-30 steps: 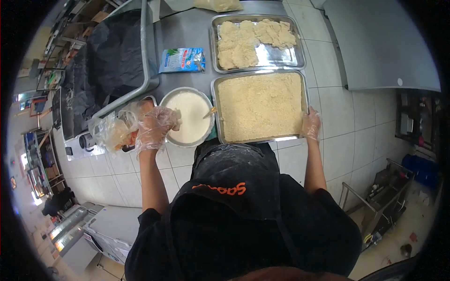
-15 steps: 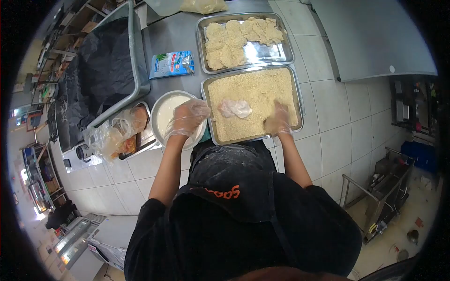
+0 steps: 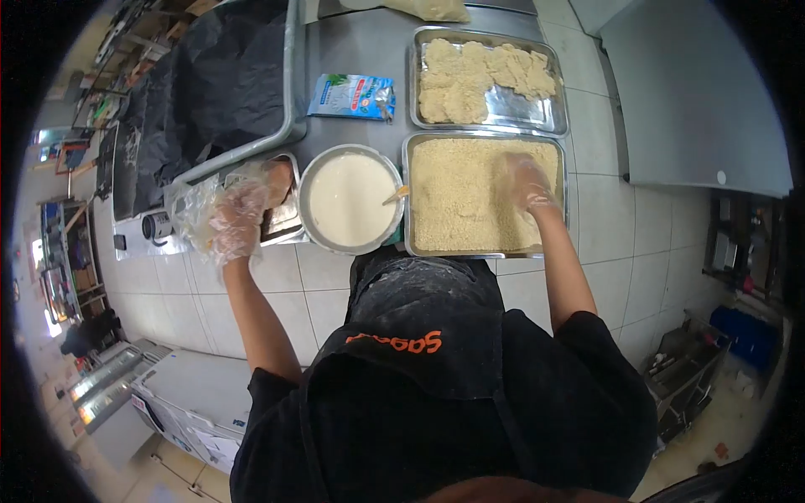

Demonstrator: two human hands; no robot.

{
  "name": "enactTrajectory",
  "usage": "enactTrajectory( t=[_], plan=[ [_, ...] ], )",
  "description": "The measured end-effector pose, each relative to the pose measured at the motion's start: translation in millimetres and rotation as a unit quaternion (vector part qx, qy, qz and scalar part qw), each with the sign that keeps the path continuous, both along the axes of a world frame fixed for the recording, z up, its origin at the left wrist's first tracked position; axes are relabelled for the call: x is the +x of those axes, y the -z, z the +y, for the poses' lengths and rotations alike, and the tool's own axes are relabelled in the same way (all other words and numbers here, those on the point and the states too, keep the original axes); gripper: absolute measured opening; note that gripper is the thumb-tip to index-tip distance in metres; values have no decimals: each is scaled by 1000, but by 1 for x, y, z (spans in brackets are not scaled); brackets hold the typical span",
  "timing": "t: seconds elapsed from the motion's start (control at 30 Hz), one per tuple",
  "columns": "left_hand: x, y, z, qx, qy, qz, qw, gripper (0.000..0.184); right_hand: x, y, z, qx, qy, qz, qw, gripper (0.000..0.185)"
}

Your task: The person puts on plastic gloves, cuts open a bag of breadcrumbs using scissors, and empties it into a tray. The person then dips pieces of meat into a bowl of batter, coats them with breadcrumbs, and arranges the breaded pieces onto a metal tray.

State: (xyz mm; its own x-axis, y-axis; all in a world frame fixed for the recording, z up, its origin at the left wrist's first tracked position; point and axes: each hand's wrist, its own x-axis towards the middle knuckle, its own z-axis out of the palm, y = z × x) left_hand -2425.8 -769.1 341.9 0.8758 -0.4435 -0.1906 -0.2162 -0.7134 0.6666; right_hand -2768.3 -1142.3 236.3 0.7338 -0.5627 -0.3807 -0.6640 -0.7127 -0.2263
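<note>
My left hand (image 3: 237, 220), in a clear plastic glove, is over a small metal tray (image 3: 285, 225) at a crumpled clear plastic bag (image 3: 189, 205); its fingertips are hard to make out. A pinkish-brown piece of raw meat (image 3: 277, 183) lies just beyond it. My right hand (image 3: 528, 183), also gloved and slightly blurred, rests in a metal tray of pale breadcrumbs (image 3: 453, 176), fingers stretched out into the crumbs. Between the hands stands a round bowl of white batter (image 3: 350, 199). An orange-and-white utensil tip (image 3: 397, 194) shows at its right rim.
Behind the crumbs, a metal tray (image 3: 526, 109) holds several breaded pieces (image 3: 457, 75). A blue packet (image 3: 352, 96) lies behind the bowl. A large grey bin lined with black plastic (image 3: 222, 80) stands at the left. A bag of crumbs (image 3: 432, 8) sits at the back.
My left hand has moved left from the bowl to the small tray. The pale raw piece on the crumbs no longer shows. My right hand has shifted slightly away from me, and the view has shifted.
</note>
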Motion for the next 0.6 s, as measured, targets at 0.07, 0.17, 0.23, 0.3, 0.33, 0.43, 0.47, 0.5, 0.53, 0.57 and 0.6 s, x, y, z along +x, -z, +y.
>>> enactTrajectory(
  t=[0.07,0.17,0.23,0.3,0.33,0.43,0.47,0.5,0.53,0.57,0.6],
  plan=[
    [17,-3,19,57,24,-125,990,33,-21,61,-2,-81,-41,-60,994,52],
    [30,-3,32,116,-8,-138,984,30,-18,53,0,-18,-60,-96,993,53],
    [62,18,56,171,-12,-178,969,29,-5,16,2,123,-44,-66,989,54],
    [69,18,59,199,-15,-168,965,30,3,-15,11,237,52,-80,967,55],
    [71,16,60,224,-9,-162,961,31,6,-24,19,240,47,-79,967,55],
    [81,40,64,255,-29,-171,951,33,17,-26,49,249,6,-95,964,54],
    [85,44,66,284,-31,-192,939,34,20,-4,63,211,-35,-89,973,61],
    [78,40,59,290,-39,-215,932,38,24,11,76,174,-78,-85,978,68],
    [79,45,60,294,-46,-218,929,38,28,18,92,177,-85,-89,977,68],
    [86,59,65,291,-19,-255,922,38,32,22,111,46,-133,-79,987,77],
    [93,68,69,288,6,-291,912,39,38,26,124,-86,-178,-73,978,87]
  ],
)
